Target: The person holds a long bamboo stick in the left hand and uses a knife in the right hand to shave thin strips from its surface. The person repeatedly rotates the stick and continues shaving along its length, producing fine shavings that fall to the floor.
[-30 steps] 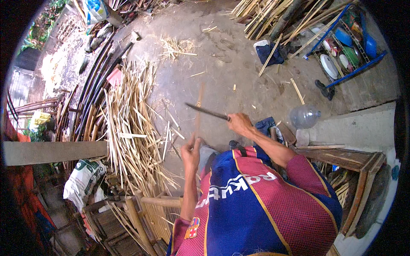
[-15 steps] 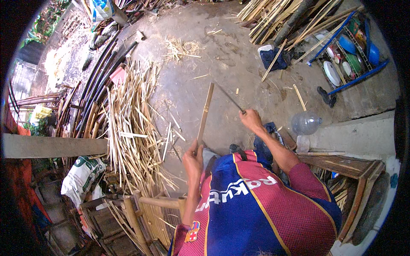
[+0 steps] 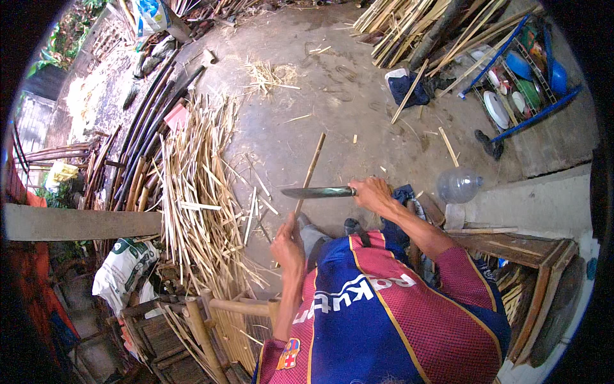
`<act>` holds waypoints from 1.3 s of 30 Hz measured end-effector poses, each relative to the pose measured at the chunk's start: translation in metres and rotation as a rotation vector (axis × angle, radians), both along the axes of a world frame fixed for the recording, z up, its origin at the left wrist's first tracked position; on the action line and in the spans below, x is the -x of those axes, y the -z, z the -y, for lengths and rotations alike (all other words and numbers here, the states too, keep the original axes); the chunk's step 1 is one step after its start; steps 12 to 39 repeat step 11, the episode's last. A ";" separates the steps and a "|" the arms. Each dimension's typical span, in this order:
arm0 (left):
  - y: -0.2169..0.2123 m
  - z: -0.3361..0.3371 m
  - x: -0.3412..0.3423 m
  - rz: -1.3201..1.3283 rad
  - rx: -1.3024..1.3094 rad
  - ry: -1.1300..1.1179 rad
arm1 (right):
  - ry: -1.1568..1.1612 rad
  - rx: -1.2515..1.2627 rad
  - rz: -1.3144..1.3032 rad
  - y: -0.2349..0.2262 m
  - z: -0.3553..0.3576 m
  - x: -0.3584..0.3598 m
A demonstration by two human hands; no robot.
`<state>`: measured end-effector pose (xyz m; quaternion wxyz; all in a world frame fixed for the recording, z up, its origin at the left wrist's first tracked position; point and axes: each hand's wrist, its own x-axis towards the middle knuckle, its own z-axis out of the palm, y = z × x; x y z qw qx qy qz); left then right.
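Note:
My left hand (image 3: 289, 248) is closed around the lower end of a narrow bamboo strip (image 3: 313, 160), which points away from me and leans slightly right. In my right hand (image 3: 373, 194) is the handle of a large knife (image 3: 320, 192). Its broad dark blade lies level, pointing left, and crosses over the strip a little beyond my left fingers. Whether the edge touches the strip, I cannot tell. The strip shows its narrow side. My feet and lower legs are partly visible under both arms.
On the left lies a big heap of split bamboo strips (image 3: 198, 211), near a bamboo chair (image 3: 246, 306) and a white sack (image 3: 126, 272). More strips (image 3: 390, 32) lie far right, by a blue-framed dish rack (image 3: 537, 125). A clear plastic bottle (image 3: 459, 185) and wooden bench (image 3: 499, 246) sit to my right.
The knife has swung from pointing away from me to lying crosswise over the strip. The bamboo strip has turned so that its narrow side shows, and its tip has shifted slightly right and nearer.

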<state>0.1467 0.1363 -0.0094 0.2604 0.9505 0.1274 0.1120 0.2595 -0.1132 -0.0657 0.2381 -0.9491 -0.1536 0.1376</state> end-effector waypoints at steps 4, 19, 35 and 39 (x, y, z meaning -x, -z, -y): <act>-0.008 -0.001 0.006 -0.019 0.008 0.043 | 0.661 -0.063 -0.094 0.080 0.048 -0.051; 0.020 -0.020 0.005 -0.405 0.765 -0.090 | 0.748 -0.159 -0.113 0.081 0.067 -0.045; 0.020 -0.020 0.005 -0.405 0.765 -0.090 | 0.748 -0.159 -0.113 0.081 0.067 -0.045; 0.020 -0.020 0.005 -0.405 0.765 -0.090 | 0.748 -0.159 -0.113 0.081 0.067 -0.045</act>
